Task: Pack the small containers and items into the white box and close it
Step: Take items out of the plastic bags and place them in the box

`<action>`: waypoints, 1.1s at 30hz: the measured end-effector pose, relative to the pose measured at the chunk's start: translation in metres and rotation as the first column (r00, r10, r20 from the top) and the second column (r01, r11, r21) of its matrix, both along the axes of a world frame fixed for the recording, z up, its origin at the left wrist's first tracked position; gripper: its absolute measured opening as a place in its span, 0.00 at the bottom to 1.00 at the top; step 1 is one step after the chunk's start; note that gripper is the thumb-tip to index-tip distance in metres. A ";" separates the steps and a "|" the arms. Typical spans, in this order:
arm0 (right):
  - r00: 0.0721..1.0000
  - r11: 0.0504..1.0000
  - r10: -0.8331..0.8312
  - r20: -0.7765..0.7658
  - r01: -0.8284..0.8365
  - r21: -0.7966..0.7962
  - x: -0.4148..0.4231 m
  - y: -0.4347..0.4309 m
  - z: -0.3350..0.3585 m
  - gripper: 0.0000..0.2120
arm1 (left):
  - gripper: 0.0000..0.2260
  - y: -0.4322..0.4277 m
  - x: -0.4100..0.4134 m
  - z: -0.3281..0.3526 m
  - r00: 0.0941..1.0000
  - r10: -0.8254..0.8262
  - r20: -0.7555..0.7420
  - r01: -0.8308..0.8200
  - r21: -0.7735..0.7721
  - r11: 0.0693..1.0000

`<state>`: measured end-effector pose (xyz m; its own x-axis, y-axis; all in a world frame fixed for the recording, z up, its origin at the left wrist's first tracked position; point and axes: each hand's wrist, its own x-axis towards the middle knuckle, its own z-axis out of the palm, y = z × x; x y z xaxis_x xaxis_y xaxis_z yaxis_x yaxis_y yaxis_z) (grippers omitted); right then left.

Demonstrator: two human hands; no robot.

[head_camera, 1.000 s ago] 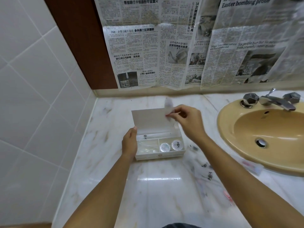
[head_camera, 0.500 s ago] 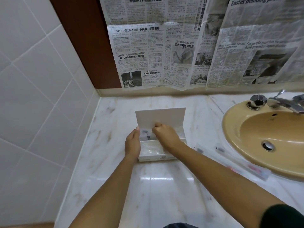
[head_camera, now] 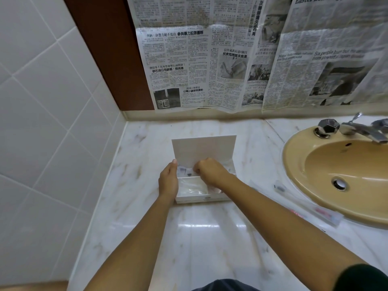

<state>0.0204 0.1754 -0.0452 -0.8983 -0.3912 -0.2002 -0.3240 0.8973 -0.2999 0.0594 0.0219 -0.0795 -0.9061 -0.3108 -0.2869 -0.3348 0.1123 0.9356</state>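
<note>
- Left hand (head_camera: 168, 181) lies flat against the open box's (head_camera: 201, 198) left side.
- Right hand (head_camera: 210, 171), fingers curled, pinches a clear packet (head_camera: 185, 170) inside the rear compartment.

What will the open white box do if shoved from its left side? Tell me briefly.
The white box looks like thin card, so probably light. On the glossy marble counter it would likely slide easily. Its upright lid may flex. The left hand steadies its left side.
</note>
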 end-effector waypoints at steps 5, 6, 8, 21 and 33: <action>0.990 0.975 -0.077 0.118 0.099 -0.198 0.017 0.017 0.012 0.21 | 0.20 0.001 0.001 0.002 1.000 0.006 -0.004 -0.006 0.000 1.000; 0.986 0.952 -0.116 0.118 0.144 -0.270 0.024 0.022 0.017 0.22 | 0.20 0.001 0.000 0.002 1.000 0.002 -0.010 -0.002 0.000 1.000; 0.970 0.863 -0.222 0.098 0.242 -0.442 0.038 0.034 0.029 0.20 | 0.19 0.000 0.000 0.001 1.000 -0.005 -0.012 0.005 -0.002 1.000; 0.823 0.801 -0.566 0.055 0.564 -0.198 0.107 0.180 0.008 0.14 | 0.11 0.005 0.005 0.012 1.000 0.016 -0.009 -0.016 0.009 1.000; 0.779 0.700 -0.623 -0.069 0.516 -0.494 0.092 0.162 0.046 0.02 | 0.10 0.006 0.007 0.015 0.999 -0.007 -0.032 0.007 0.015 1.000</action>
